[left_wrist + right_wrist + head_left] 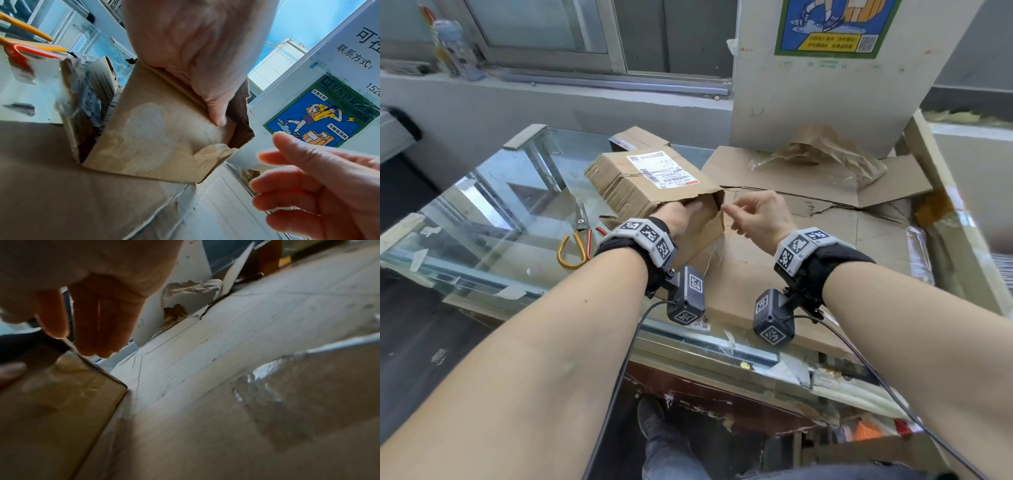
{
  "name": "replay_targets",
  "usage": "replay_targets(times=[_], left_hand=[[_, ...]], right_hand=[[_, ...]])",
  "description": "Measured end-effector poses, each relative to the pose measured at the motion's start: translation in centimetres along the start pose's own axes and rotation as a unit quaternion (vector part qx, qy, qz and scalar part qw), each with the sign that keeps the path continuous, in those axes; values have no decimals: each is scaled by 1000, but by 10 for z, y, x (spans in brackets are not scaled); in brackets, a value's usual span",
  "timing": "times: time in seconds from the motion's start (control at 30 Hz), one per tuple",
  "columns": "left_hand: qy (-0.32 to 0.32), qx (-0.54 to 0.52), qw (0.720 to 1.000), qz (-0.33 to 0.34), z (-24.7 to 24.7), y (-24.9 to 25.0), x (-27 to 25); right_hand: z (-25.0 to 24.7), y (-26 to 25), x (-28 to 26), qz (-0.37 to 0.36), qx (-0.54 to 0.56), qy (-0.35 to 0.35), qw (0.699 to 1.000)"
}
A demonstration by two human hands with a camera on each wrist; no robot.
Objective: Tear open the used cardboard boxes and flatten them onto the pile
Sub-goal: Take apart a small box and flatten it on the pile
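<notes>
Your left hand (683, 214) grips the open end of the cardboard box (650, 181) — thumb (216, 112) pressed inside the mouth against the near wall, the other fingers hidden behind the panel. Your right hand (755, 214) sits just beside the box's torn right corner, fingers (287, 162) loosely curled; thumb and index look close together at the corner edge, but you can't tell from these views whether they actually pinch the cardboard. Right wrist view is blurred, shows fingertips (96, 337) touching or almost touching the box edge.

The box is held tilted up off the tabletop (493, 192), open end toward you, shipping label (661, 168) on its upper face, ribbed side facing left. Its lower corner hangs over the pile (808, 219) of flattened cardboard — pile lies to the right, with crumpled brown paper (825, 150) at its far side, near a white board (825, 85) with a blue poster (835, 24). Another small box (635, 137) sits behind the held one. Scissors (578, 240) with yellow and red handles lie on the glass, left of your left wrist.
</notes>
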State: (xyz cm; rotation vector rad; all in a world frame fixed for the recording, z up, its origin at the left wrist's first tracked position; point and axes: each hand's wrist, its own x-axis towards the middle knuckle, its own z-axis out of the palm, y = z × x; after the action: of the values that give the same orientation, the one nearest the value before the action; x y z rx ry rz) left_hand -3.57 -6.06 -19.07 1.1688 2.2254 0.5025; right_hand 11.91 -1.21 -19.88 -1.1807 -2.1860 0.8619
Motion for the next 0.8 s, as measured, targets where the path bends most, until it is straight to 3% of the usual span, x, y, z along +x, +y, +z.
replay_targets(times=[0.07,0.2,0.3,0.4,0.57,0.67,0.8], left_hand=[[2,-12,1000,7,2,-1,1],[-8,13,1000,0,2,4,-5],[-14,-11,1000,-20,-1,8,-10],[-38,9,999,8,-6,9,-17],[-55,51,995,60,-5,8,-23],[-45,23,997,63,-3,11,-24],[8,-57,996,70,-3,14,-25]], right_hand=[[-2,-2,3,64,38,24,997],[3,-16,4,207,37,-79,975],[8,-24,1,251,50,-103,961],[10,-31,0,287,87,-111,947],[13,-36,4,309,83,-142,937],[13,-32,4,312,95,-153,933],[8,-27,4,257,93,-131,953]])
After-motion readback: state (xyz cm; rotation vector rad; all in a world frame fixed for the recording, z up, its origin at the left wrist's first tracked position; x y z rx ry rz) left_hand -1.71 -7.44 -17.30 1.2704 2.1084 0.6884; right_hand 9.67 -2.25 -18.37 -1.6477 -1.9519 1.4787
